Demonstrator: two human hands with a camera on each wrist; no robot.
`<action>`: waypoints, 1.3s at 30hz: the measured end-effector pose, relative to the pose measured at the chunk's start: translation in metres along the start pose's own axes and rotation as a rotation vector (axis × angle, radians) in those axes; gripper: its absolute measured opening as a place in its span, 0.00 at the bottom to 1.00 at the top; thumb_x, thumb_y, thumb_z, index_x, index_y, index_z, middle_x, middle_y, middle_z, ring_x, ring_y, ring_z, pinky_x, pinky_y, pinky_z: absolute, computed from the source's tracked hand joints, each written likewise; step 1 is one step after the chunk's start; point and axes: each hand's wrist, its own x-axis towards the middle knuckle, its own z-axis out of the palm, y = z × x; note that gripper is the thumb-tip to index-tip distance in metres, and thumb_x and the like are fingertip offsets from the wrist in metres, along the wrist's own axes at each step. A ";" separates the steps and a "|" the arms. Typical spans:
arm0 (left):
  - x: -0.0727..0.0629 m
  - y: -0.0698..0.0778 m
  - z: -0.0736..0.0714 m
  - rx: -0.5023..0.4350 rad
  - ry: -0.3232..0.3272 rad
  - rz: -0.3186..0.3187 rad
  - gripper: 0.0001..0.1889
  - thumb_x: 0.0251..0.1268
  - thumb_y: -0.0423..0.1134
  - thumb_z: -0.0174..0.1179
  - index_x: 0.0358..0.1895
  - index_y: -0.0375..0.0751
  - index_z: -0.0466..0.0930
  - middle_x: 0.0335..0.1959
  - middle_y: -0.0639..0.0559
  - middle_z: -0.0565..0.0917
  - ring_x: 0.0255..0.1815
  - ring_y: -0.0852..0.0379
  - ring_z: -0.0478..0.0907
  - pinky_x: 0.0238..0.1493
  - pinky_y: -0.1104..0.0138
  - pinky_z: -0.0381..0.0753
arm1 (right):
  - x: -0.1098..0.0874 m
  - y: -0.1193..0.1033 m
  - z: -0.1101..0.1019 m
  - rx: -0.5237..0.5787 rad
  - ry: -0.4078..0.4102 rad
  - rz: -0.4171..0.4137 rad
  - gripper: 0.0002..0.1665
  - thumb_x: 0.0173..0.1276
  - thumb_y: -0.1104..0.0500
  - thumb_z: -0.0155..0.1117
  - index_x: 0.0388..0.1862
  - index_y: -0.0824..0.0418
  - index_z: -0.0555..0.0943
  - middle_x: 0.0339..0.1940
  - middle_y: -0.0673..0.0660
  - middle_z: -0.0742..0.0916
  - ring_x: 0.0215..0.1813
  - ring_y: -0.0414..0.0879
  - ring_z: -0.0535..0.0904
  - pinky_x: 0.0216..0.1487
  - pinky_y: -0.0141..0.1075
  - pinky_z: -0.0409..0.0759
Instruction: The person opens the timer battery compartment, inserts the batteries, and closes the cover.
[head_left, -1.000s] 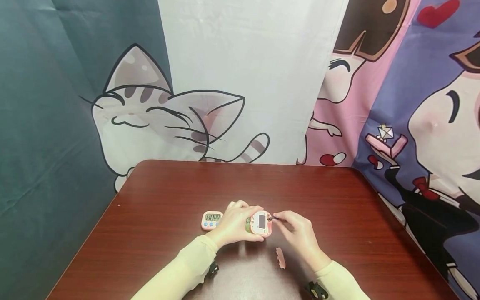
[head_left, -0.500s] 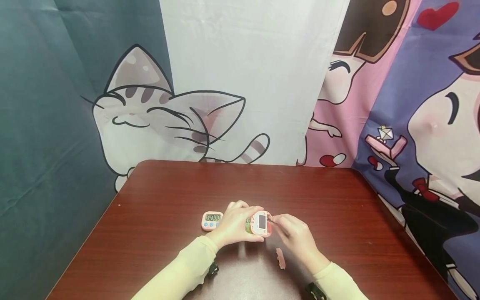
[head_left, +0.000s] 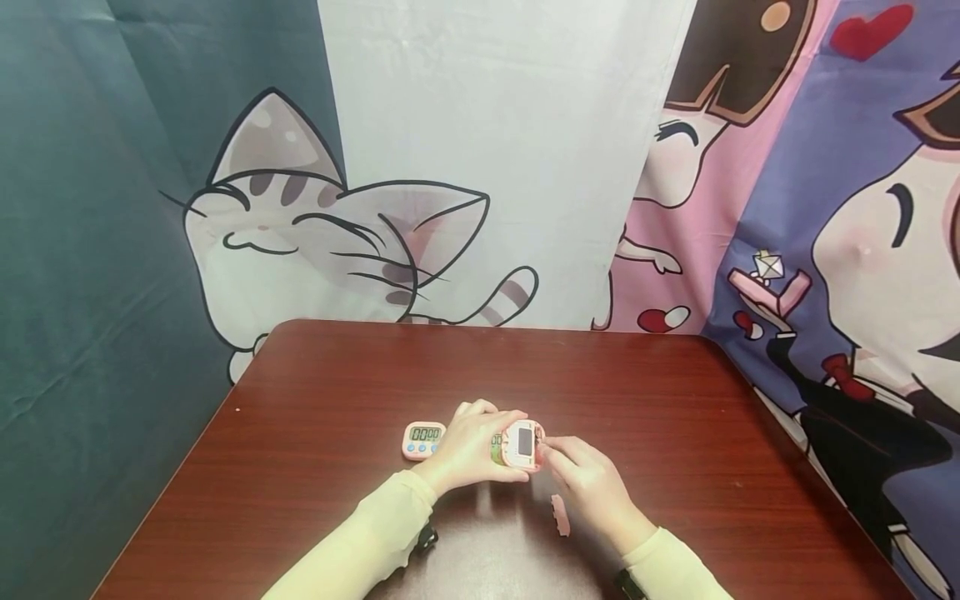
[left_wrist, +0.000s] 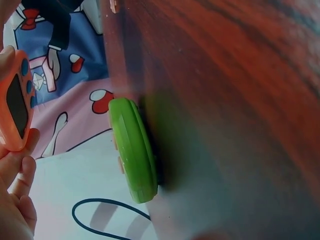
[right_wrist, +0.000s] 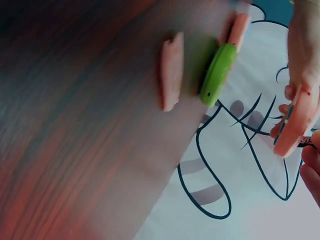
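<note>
My left hand (head_left: 472, 446) grips a pink digital timer (head_left: 525, 446) by its edges. Its pale back, with a dark rectangular panel, faces up in the head view. From the left wrist, its blank dark screen (left_wrist: 18, 107) and blue buttons show. At the timer's right end, my right hand (head_left: 596, 487) pinches a small dark battery (right_wrist: 306, 142) with printed marks, mostly hidden by the fingertips. A loose pink battery cover (head_left: 560, 515) lies on the table below the right hand.
A green timer (left_wrist: 132, 150) stands on the table under the held one, mostly covered in the head view. Left of my left hand sits another pink timer (head_left: 422, 440) showing 00:00. A cartoon-printed curtain (head_left: 510, 125) hangs behind the brown table (head_left: 337, 375).
My right hand has shifted slightly down at the timer's end, and the battery is now more hidden behind the fingers. The left hand and its timer have stayed in place.
</note>
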 end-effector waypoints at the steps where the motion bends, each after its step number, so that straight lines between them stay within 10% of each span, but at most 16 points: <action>1: 0.000 0.000 0.000 -0.006 0.001 -0.001 0.42 0.34 0.68 0.71 0.59 0.56 0.76 0.42 0.66 0.83 0.42 0.64 0.68 0.49 0.63 0.64 | -0.001 0.000 0.000 0.000 0.000 -0.028 0.14 0.68 0.67 0.47 0.36 0.64 0.82 0.36 0.55 0.84 0.36 0.47 0.81 0.38 0.37 0.79; 6: 0.000 0.001 -0.001 -0.022 0.010 0.003 0.42 0.33 0.67 0.72 0.59 0.54 0.77 0.41 0.65 0.83 0.42 0.64 0.69 0.48 0.63 0.65 | -0.005 0.001 0.002 0.011 -0.035 -0.110 0.23 0.49 0.70 0.40 0.39 0.67 0.81 0.38 0.58 0.83 0.37 0.49 0.80 0.39 0.39 0.77; 14: -0.001 -0.001 -0.001 0.003 -0.016 -0.014 0.42 0.34 0.67 0.71 0.59 0.54 0.77 0.42 0.64 0.83 0.42 0.63 0.68 0.47 0.63 0.64 | -0.006 -0.002 0.006 0.143 -0.007 0.017 0.17 0.74 0.63 0.46 0.37 0.63 0.84 0.38 0.57 0.85 0.39 0.47 0.82 0.43 0.32 0.78; 19: -0.001 -0.002 -0.001 0.018 -0.016 -0.007 0.42 0.34 0.67 0.71 0.59 0.54 0.76 0.43 0.63 0.84 0.42 0.63 0.69 0.48 0.63 0.64 | -0.003 -0.002 0.005 0.206 -0.074 0.228 0.05 0.58 0.62 0.69 0.34 0.59 0.84 0.36 0.51 0.85 0.38 0.42 0.81 0.44 0.27 0.77; 30: -0.002 -0.002 -0.003 0.011 -0.019 0.016 0.42 0.34 0.66 0.72 0.59 0.54 0.77 0.46 0.63 0.84 0.44 0.62 0.69 0.49 0.62 0.65 | 0.002 0.004 0.000 0.525 -0.284 0.858 0.39 0.42 0.53 0.80 0.56 0.61 0.79 0.37 0.50 0.86 0.40 0.42 0.84 0.43 0.31 0.81; 39: -0.003 -0.001 -0.002 0.005 -0.030 0.024 0.42 0.33 0.67 0.72 0.59 0.56 0.77 0.44 0.65 0.83 0.44 0.63 0.68 0.48 0.64 0.65 | 0.005 0.010 -0.005 0.641 -0.450 0.937 0.46 0.48 0.51 0.78 0.64 0.68 0.72 0.37 0.55 0.88 0.36 0.39 0.84 0.39 0.31 0.81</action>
